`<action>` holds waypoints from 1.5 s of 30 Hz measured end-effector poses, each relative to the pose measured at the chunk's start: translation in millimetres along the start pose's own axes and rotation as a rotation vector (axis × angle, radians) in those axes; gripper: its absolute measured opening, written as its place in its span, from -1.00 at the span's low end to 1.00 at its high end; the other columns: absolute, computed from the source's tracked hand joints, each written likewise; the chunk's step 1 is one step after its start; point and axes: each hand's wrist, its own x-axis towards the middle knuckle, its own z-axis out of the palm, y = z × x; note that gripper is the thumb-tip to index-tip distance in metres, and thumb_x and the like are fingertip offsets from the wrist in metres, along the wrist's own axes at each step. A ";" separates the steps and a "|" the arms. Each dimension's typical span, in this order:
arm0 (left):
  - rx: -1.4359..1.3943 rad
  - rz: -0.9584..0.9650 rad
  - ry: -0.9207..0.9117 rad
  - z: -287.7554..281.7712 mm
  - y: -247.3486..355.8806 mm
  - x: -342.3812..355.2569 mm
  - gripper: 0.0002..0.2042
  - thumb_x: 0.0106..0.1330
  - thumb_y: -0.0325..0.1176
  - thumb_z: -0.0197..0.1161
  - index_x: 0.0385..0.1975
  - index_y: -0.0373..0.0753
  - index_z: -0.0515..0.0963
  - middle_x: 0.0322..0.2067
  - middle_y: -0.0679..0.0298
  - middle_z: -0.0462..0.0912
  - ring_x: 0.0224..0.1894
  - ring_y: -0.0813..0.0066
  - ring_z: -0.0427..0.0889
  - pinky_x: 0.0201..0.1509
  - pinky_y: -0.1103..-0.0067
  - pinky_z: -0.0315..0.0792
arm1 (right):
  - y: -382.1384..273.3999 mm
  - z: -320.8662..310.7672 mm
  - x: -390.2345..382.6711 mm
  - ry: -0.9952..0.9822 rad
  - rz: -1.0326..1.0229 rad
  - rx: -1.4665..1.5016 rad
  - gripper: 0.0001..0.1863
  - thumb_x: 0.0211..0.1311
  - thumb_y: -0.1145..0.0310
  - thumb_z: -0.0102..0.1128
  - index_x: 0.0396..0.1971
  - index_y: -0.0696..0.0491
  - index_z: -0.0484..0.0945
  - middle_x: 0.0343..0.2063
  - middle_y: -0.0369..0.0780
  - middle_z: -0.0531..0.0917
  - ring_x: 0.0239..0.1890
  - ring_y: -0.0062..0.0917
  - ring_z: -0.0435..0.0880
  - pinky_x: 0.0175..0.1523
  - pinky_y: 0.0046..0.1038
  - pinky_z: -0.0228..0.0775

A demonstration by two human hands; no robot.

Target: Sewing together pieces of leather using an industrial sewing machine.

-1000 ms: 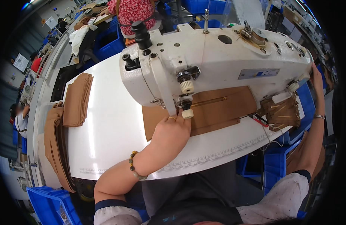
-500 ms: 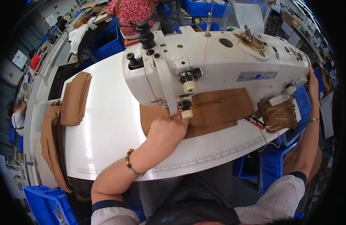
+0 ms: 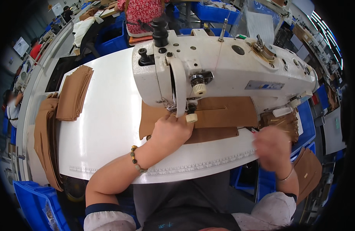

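head view: at the frame's centre, the left hand (image 3: pixel 172 131) touches the brown fabric (image 3: pixel 227 118), which lies on the table (image 3: pixel 108 127) beneath the white sewing machine (image 3: pixel 227 67); its fingertips are hidden, so whether they pinch cannot be told. right of centre, the right hand (image 3: pixel 273 148) is blurred, its grip unclear. brown pieces (image 3: pixel 74 93) are stacked at upper left.

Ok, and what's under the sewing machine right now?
Under the sewing machine, brown cloth lies on the white table, with a narrow line along it. The left hand and the machine's front end cover the needle spot, so what is right there can't be seen.
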 end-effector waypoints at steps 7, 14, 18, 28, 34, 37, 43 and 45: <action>-0.158 -0.048 0.162 -22.1 4.1 -3.8 -0.59 0.12 -0.50 0.34 0.04 -0.25 0.72 -0.43 0.29 0.73 -0.42 0.41 0.76 -0.45 0.49 0.60 | 0.8 124.9 61.9 -0.466 0.122 0.035 -0.69 0.30 0.21 0.45 -0.07 0.09 0.76 -0.13 -0.17 0.81 -0.10 -0.31 0.81 0.03 -0.28 0.65; -0.152 0.023 -0.011 -22.2 -3.0 -31.1 -0.58 0.19 -0.49 0.30 0.10 -0.35 0.69 -0.03 0.07 0.77 0.07 0.12 0.79 0.01 0.43 0.70 | 41.0 98.0 48.0 -0.281 0.471 -0.251 -0.68 0.28 0.18 0.47 -0.09 0.06 0.77 -0.19 -0.18 0.80 -0.14 -0.31 0.80 -0.03 -0.26 0.62; -0.130 -0.005 -0.162 -25.2 -11.0 -43.8 -0.58 0.22 -0.46 0.30 0.11 -0.36 0.69 0.15 0.03 0.75 0.16 0.11 0.76 0.11 0.39 0.69 | 5.2 44.6 43.2 -0.493 0.495 -0.148 -0.68 0.27 0.16 0.49 -0.10 0.05 0.78 -0.22 -0.19 0.80 -0.16 -0.32 0.79 -0.07 -0.25 0.61; -0.683 -0.357 -0.738 -61.3 -61.9 11.5 -0.82 0.41 -0.41 0.25 -0.13 -0.18 0.78 -0.21 0.08 0.77 -0.17 0.07 0.77 -0.17 0.28 0.68 | -14.5 104.2 93.2 -0.302 0.243 0.163 -0.61 0.27 0.23 0.45 -0.03 0.14 0.61 -0.10 -0.04 0.63 -0.03 -0.12 0.65 0.02 -0.18 0.55; -0.384 -0.212 -0.544 -50.4 -44.7 -18.5 -0.85 0.39 -0.36 0.30 -0.27 -0.28 0.76 -0.18 0.11 0.79 -0.08 0.14 0.79 -0.14 0.29 0.68 | 0.0 159.0 73.1 -0.354 0.236 0.056 -0.58 0.21 0.44 0.35 0.10 0.14 0.60 -0.05 -0.04 0.66 0.02 -0.05 0.65 0.13 -0.11 0.54; -0.187 0.017 0.084 -47.1 -23.3 -47.1 -0.82 0.37 -0.29 0.36 -0.22 -0.28 0.74 -0.22 0.21 0.80 -0.06 0.21 0.77 -0.13 0.36 0.67 | 5.5 159.2 75.2 -0.302 0.195 0.036 -0.56 0.20 0.49 0.31 0.12 0.10 0.60 -0.03 -0.04 0.69 0.00 -0.04 0.69 0.13 -0.11 0.56; -0.339 -0.016 -0.155 -63.3 -22.3 -103.7 -0.54 0.35 -0.13 0.42 0.13 -0.30 0.64 0.21 0.10 0.64 0.23 0.16 0.61 0.30 0.23 0.51 | 9.9 152.1 84.7 -0.393 0.350 0.149 -0.62 0.24 0.54 0.27 0.09 0.10 0.63 -0.03 -0.06 0.71 -0.15 -0.08 0.74 0.04 -0.14 0.58; -0.382 -0.234 -0.244 -52.2 -38.1 -105.7 -0.61 0.39 -0.17 0.38 0.08 -0.30 0.64 0.24 0.12 0.62 0.29 0.13 0.56 0.42 0.04 0.38 | 8.9 153.3 87.5 -0.368 0.398 0.236 -0.66 0.31 0.52 0.27 0.08 0.12 0.65 -0.03 -0.09 0.72 -0.15 -0.11 0.75 0.04 -0.17 0.58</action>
